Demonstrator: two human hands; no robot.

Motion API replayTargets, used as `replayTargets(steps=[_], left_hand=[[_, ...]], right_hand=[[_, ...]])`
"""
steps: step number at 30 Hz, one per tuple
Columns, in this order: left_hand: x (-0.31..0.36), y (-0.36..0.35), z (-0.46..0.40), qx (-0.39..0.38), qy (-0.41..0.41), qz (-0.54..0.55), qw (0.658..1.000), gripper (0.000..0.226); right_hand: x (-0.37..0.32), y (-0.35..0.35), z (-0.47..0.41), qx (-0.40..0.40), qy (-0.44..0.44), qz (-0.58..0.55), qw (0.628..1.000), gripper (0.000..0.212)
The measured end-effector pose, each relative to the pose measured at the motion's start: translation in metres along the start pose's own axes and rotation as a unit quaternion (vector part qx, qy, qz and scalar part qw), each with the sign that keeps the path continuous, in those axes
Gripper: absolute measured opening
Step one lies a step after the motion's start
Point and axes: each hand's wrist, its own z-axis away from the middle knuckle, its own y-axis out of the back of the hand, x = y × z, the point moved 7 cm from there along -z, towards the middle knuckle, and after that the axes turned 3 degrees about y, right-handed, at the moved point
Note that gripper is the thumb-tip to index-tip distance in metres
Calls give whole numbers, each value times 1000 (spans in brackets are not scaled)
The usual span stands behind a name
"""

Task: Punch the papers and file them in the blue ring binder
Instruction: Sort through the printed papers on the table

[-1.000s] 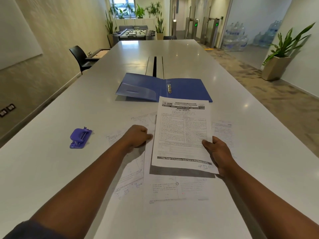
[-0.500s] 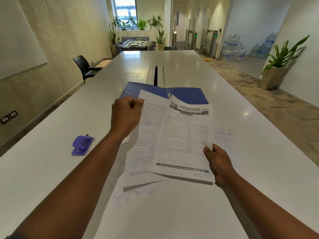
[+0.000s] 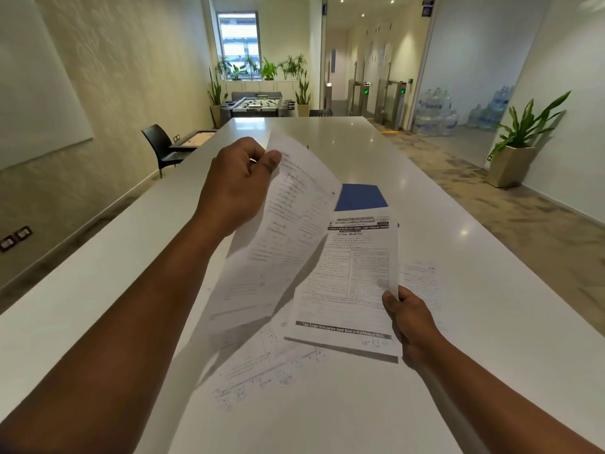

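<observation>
My left hand (image 3: 237,188) pinches the top edge of a handwritten sheet (image 3: 278,244) and holds it up, tilted, above the white table (image 3: 458,371). My right hand (image 3: 411,322) grips the lower right corner of a printed test paper (image 3: 350,283), raised slightly off the table. The two sheets overlap in the middle. Behind them only a corner of the blue ring binder (image 3: 360,196) shows; the rest is hidden. More loose sheets lie flat below (image 3: 262,375) and to the right (image 3: 420,283). The hole punch is out of view.
A black chair (image 3: 160,147) stands by the table's left side near a small side table. A potted plant (image 3: 517,149) sits on the floor at the right. A foosball table (image 3: 258,104) and water bottles (image 3: 435,114) are far beyond.
My left hand picked a sheet off the table and lifted it higher. The right hand kept hold of the printed paper. The view tilted up, so the hole punch left the frame.
</observation>
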Motion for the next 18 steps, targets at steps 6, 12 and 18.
replayTargets(steps=[6, 12, 18], left_hand=[[-11, -1, -8, -9, 59, 128, 990, 27], [-68, -31, -2, 1, 157, 149, 976, 40], [-118, -66, 21, 16, 232, 144, 962, 45]], right_hand=[[-5, -3, 5, -11, -18, -29, 999, 26], [-31, -15, 9, -51, 14, -9, 999, 27], [-54, -29, 26, -88, 1, -45, 995, 30]])
